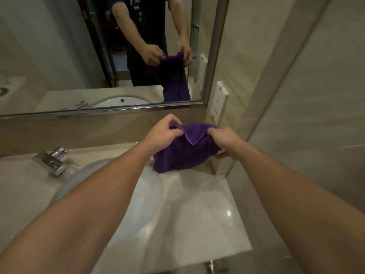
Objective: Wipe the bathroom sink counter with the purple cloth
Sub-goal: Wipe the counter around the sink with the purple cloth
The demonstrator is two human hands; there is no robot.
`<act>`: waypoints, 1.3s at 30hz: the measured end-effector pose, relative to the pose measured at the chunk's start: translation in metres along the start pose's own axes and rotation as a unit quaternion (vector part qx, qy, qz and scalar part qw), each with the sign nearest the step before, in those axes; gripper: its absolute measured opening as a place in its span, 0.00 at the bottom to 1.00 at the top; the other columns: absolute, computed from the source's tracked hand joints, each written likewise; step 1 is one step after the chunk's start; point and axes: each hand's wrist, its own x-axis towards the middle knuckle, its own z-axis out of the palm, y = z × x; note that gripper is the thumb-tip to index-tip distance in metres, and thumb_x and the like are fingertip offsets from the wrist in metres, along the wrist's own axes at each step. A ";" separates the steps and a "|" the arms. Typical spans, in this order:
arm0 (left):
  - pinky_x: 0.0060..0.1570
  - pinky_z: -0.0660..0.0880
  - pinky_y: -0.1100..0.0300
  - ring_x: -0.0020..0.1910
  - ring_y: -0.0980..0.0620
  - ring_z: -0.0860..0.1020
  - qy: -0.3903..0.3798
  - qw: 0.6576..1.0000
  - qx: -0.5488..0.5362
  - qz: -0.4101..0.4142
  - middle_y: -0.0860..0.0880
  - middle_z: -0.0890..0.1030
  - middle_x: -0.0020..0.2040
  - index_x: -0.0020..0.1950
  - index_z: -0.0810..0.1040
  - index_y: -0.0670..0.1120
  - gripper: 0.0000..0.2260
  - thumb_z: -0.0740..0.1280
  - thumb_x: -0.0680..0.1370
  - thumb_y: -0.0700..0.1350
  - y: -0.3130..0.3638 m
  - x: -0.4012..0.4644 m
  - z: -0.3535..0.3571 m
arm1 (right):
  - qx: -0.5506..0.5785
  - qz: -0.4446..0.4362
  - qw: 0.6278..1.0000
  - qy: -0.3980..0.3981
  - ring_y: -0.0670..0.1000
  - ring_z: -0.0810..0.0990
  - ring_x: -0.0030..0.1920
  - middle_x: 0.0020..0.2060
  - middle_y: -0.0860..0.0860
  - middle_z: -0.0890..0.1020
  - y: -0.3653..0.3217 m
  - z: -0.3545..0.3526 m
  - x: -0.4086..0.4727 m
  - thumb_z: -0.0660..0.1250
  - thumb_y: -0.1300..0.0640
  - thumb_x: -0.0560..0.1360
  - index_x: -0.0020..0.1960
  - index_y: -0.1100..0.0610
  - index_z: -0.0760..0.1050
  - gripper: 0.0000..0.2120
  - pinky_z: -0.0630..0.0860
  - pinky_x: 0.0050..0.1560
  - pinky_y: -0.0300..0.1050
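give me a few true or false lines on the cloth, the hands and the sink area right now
1. Both hands hold the purple cloth. True: the left hand and right hand each grip its top edge.
2. The cloth lies spread flat in the sink basin. False: it hangs from the hands, lifted above the counter.
3. The faucet is left of the basin. True.
4. The mirror shows no cloth. False: the cloth's reflection is visible.
5. The wall outlet is on the left wall. False: it is right of the mirror.

Two hands (164, 131), one purple cloth (183, 155), one faucet (52, 160), one basin (146, 194).
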 end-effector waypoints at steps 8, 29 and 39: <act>0.61 0.73 0.58 0.59 0.52 0.75 0.117 0.967 0.201 0.110 0.51 0.77 0.62 0.69 0.70 0.57 0.36 0.62 0.66 0.29 0.063 -0.070 0.009 | 0.104 -0.158 0.981 0.050 0.55 0.81 0.42 0.40 0.55 0.82 -0.005 -0.043 -0.056 0.66 0.55 0.74 0.47 0.58 0.81 0.09 0.83 0.48 0.57; 0.66 0.71 0.51 0.66 0.43 0.69 -0.065 0.935 0.344 -0.055 0.45 0.61 0.66 0.79 0.51 0.55 0.45 0.72 0.68 0.46 -0.056 -0.072 0.038 | -0.179 -0.119 0.977 -0.001 0.58 0.79 0.63 0.61 0.54 0.82 0.080 0.001 -0.012 0.61 0.57 0.78 0.67 0.54 0.75 0.18 0.72 0.59 0.43; 0.75 0.59 0.50 0.77 0.44 0.56 -0.149 0.897 0.412 -0.064 0.47 0.53 0.79 0.80 0.54 0.55 0.40 0.69 0.73 0.61 -0.162 -0.045 0.072 | -0.221 -0.033 0.975 -0.007 0.58 0.74 0.67 0.68 0.55 0.75 0.174 0.044 0.050 0.70 0.48 0.74 0.76 0.51 0.65 0.33 0.70 0.67 0.48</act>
